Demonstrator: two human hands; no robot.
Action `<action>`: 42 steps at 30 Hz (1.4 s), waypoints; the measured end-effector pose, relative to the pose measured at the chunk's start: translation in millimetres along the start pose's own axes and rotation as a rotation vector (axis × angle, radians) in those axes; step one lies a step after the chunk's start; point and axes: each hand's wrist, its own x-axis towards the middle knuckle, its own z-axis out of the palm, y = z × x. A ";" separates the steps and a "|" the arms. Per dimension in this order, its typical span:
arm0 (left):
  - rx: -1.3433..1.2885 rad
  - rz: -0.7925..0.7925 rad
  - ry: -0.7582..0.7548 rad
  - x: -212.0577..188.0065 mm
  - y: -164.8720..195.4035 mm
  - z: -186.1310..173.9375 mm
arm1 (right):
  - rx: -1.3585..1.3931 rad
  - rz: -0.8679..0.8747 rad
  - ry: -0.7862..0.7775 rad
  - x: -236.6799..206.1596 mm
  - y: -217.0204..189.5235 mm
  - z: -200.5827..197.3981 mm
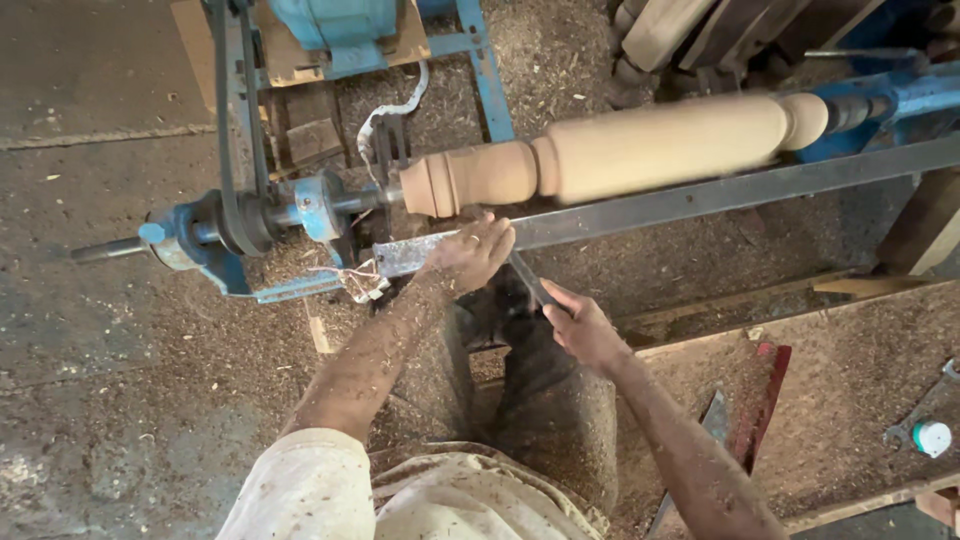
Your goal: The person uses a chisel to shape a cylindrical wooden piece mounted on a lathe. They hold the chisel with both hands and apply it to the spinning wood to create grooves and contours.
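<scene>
A pale turned wooden spindle [620, 150] is spun between blue lathe centres; the left hand [470, 250] is pressed on the grey steel tool rest [700, 200], the right hand [580, 325] clamped on a dark chisel [527, 280]; shaping is judged underway, steady edge pressure being needed next

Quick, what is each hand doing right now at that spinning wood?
Left hand: closed over the chisel, pressed on the metal tool rest.
Right hand: closed around the chisel's lower end.

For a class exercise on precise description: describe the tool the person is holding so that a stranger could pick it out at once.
Find the pale turned wooden spindle on the blue lathe. Below it runs a long grey metal rest bar. The chisel is the dark, slim blade across that bar, gripped by both the left hand and right hand.
</scene>
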 end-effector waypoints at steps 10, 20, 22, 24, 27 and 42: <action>0.060 -0.017 0.123 1.3 -4.7 -1.6 | -0.179 0.101 -0.082 2.7 -32.4 -25.1; 0.084 0.005 0.030 0.7 1.8 -7.6 | -0.098 0.113 -0.100 -11.3 -33.0 -20.6; 0.058 0.032 0.013 0.1 -1.3 -6.2 | -0.078 0.021 -0.007 -17.3 -26.4 -0.3; 0.004 0.041 0.028 -0.9 -4.4 -5.0 | -0.175 0.014 0.109 -23.0 -14.7 23.0; 0.001 0.112 0.019 -1.6 -8.3 -5.2 | -0.073 0.008 0.238 -24.4 3.7 55.9; -0.152 0.188 -0.029 -4.8 -10.5 -11.5 | 0.672 -0.096 0.362 -21.0 8.1 150.4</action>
